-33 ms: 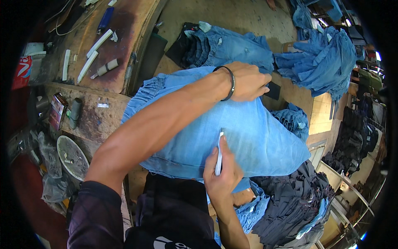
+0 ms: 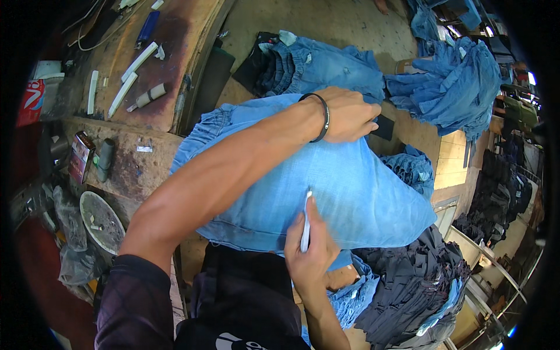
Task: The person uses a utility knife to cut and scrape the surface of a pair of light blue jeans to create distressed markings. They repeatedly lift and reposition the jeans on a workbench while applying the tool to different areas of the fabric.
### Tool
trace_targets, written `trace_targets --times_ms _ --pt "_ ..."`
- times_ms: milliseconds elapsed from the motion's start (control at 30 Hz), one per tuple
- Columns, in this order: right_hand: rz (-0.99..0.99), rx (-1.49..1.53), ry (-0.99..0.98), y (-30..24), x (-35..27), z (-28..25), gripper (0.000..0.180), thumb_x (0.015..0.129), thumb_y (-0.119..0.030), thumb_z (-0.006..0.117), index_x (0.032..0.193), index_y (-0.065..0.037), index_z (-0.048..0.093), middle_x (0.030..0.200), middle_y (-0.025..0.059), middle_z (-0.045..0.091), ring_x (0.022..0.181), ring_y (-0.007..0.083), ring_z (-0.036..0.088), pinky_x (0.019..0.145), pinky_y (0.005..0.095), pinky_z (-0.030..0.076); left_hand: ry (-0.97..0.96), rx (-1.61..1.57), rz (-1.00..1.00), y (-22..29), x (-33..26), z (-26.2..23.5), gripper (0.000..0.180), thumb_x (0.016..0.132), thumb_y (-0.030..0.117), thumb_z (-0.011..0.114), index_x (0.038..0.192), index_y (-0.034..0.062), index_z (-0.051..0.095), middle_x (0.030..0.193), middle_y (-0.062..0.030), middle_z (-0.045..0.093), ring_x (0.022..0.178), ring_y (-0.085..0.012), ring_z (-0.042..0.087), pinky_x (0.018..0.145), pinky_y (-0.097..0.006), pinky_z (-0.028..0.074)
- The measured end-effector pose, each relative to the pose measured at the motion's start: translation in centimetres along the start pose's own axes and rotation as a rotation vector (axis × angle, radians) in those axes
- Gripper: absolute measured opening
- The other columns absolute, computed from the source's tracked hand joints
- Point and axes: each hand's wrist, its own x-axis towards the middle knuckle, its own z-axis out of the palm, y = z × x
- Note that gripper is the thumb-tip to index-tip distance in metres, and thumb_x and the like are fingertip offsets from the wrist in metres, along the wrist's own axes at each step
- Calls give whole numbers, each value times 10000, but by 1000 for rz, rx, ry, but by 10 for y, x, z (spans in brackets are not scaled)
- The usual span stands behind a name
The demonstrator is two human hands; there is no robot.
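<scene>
Pale blue denim trousers point(image 2: 356, 192) with a gathered elastic waist lie spread out in front of me. My left hand point(image 2: 350, 114), with a black band at the wrist, reaches across them. Its fingers are curled closed over the far edge of the cloth, and the fingertips are partly hidden. Nearer to me, my right hand point(image 2: 310, 248) pinches a slim white pen-like tool point(image 2: 305, 230). The tool's narrow dark tip points away from me and meets the denim; its exact kind I cannot make out.
Folded jeans point(image 2: 332, 64) lie beyond, with a heap of denim point(image 2: 446, 87) at far right. Dark garments point(image 2: 408, 280) are piled at near right. On the left, a wooden bench point(image 2: 166, 46) carries white sticks point(image 2: 123, 94) and a taped tool point(image 2: 149, 96); a round dish point(image 2: 102, 221) sits nearer.
My right hand and the white tool have shifted slightly toward me and to the left over the denim. The left hand and the trousers stay nearly still.
</scene>
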Motion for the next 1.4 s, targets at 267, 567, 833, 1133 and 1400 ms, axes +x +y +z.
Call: trace_targets --times_ms 267,567,833,1133,1400 --pt "-16 28 111 0 -6 0 409 907 29 739 1309 72 677 672 149 637 515 234 597 520 341 488 47 10 26 -1 -2 2 322 1068 366 533 1008 61 617 765 -204 696 758 -452 678 701 -572 524" --pt "-44 4 94 6 14 8 421 891 45 744 1306 71 679 671 140 634 518 224 597 515 336 482 18 2 11 0 -2 -1 303 1059 354 549 1005 63 615 760 -201 699 757 -454 675 693 -578 517" --pt "72 31 -9 -7 -20 -13 353 937 3 725 1282 64 685 913 219 748 646 238 714 594 334 544 -45 -2 -32 6 -2 -7 312 1043 330 549 1069 45 674 896 -227 735 883 -452 706 795 -565 544" --pt "-34 22 132 7 14 10 429 898 35 744 1320 59 671 657 133 623 509 231 592 508 354 482 -63 -9 -48 5 -2 -9 306 1044 331 544 1067 53 669 908 -229 735 902 -453 703 795 -571 540" --pt "6 52 70 -5 -21 -10 433 897 36 746 1322 65 668 654 137 619 505 228 589 508 347 476 53 -3 32 1 -1 1 297 1057 346 550 1001 64 626 748 -200 694 744 -452 675 676 -572 510"
